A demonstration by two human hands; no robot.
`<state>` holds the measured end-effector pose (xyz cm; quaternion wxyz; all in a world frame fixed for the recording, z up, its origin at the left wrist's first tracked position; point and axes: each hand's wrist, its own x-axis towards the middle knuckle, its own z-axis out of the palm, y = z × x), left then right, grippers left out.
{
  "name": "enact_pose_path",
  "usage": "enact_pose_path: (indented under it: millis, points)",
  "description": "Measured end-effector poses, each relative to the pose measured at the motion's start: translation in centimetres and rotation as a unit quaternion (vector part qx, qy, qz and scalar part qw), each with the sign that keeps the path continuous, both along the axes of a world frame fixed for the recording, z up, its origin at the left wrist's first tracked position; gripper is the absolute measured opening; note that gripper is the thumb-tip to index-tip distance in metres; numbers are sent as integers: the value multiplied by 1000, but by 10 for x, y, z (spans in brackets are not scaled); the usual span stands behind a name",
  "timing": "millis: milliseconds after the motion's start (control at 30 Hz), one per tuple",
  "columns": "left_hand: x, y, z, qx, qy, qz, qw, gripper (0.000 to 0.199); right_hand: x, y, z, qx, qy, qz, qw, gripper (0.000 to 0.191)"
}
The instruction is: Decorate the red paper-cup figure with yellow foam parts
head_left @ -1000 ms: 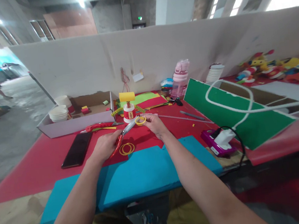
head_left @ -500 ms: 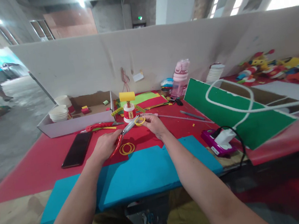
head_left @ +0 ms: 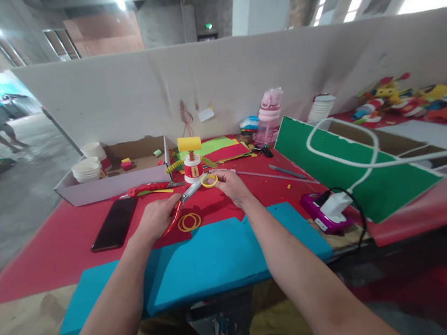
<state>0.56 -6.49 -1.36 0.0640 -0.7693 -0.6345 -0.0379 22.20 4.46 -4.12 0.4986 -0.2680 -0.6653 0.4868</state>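
Observation:
Red-handled scissors (head_left: 191, 191) are gripped in my left hand (head_left: 157, 218), their blades slanting up to the right. My right hand (head_left: 232, 187) pinches a yellow paper ring (head_left: 209, 180), and the scissor tips are at that ring. Just behind them stands a small figure made from a red and white paper cup (head_left: 193, 168), with a yellow roll (head_left: 189, 144) on top and folded green strips at its sides. Two thin yellow rings (head_left: 189, 222) lie on the red cover below the scissors.
A black phone (head_left: 114, 224) and an open box (head_left: 117, 183) with paper cups are at the left. Coloured sheets (head_left: 221, 150) and a pink bottle (head_left: 269, 115) stand behind. A purple power strip (head_left: 327, 214) and green board (head_left: 346, 169) are at the right.
Both hands keep nearly the same pose at the yellow ring. In the far left background, a person has shifted slightly to the right.

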Motion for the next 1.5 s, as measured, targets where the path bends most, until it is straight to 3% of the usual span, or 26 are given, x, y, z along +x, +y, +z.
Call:
enact_pose_path:
  millis: [900,1500]
  points:
    - [1,0,1,-11,-3,-5,1000,44,-1,-3,3,13,-19,1,1000,23]
    - [-1,1,-3,-1,-9,-5,1000,44,-2,-3,1,-55,38,34,997,32]
